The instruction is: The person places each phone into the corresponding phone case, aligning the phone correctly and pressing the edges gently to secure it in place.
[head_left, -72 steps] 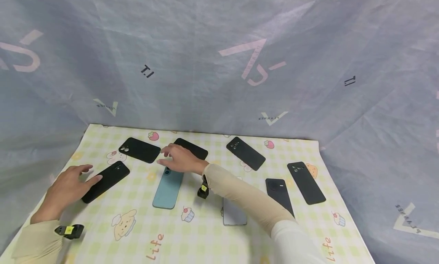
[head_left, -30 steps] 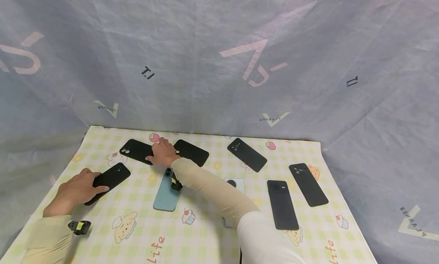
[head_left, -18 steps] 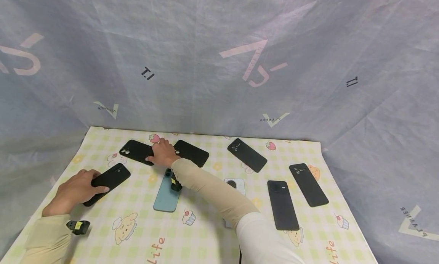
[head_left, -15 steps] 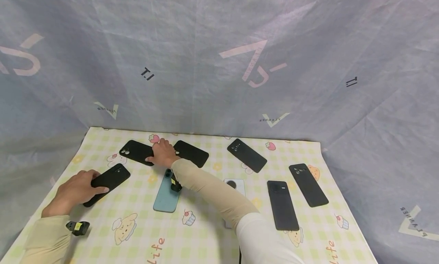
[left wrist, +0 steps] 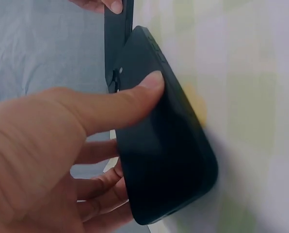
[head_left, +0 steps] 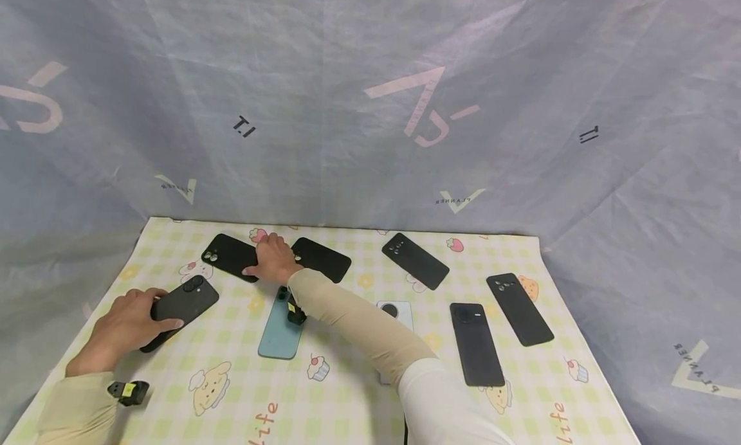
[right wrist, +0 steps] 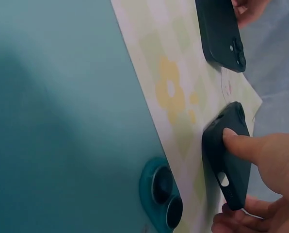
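Observation:
In the head view my left hand (head_left: 127, 323) grips a black phone (head_left: 193, 300) at the left, thumb on the near long edge and fingers at the far side. The left wrist view shows that thumb across the phone's back (left wrist: 159, 155). Farther back, my right hand (head_left: 274, 260) holds the right end of a black phone case (head_left: 228, 255) with round camera cutouts at its left end. A port opening shows in the case (right wrist: 227, 155) beside the thumb in the right wrist view. Under my right wrist lies a teal phone (head_left: 280, 332).
Behind my right forearm lies another black case (head_left: 323, 260). Two more black cases (head_left: 415, 260) (head_left: 520, 308) and a dark phone (head_left: 477, 348) lie to the right. A white phone (head_left: 405, 313) is partly hidden by my sleeve. Grey cloth (head_left: 324, 143) hangs behind.
My right hand has moved left from above the teal phone onto the black case. My left hand has closed on the black phone, whose back now looks lighter, its camera lenses clearer.

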`<state>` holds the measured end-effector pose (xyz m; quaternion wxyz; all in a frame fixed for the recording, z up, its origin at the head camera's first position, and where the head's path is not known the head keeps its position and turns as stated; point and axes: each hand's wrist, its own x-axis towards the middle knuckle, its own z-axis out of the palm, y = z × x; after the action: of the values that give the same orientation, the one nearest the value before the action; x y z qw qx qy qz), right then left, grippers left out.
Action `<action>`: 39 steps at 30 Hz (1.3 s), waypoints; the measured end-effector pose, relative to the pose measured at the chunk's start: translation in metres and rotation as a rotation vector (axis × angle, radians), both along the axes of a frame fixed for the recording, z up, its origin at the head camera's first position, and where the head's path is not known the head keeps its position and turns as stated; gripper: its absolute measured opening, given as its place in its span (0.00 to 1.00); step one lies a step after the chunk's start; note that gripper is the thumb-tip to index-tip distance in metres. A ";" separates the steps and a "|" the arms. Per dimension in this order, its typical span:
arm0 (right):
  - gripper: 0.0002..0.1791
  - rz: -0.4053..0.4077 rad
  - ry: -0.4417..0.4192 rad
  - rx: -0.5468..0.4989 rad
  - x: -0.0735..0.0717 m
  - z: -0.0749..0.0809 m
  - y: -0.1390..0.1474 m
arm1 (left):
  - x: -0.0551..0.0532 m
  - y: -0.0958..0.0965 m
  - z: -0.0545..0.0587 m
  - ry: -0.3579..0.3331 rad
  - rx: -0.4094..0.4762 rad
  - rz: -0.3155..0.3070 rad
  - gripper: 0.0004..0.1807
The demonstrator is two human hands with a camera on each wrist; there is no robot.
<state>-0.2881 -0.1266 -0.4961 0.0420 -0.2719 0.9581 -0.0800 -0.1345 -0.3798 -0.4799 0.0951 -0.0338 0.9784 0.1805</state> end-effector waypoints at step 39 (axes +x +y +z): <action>0.29 -0.061 -0.386 -0.594 0.021 0.016 0.015 | 0.033 -0.019 -0.014 -0.127 0.381 0.129 0.35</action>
<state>-0.2670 -0.1113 -0.4801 0.1387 -0.2236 0.8750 -0.4064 -0.1011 -0.3984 -0.4935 0.1496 -0.0892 0.9145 0.3653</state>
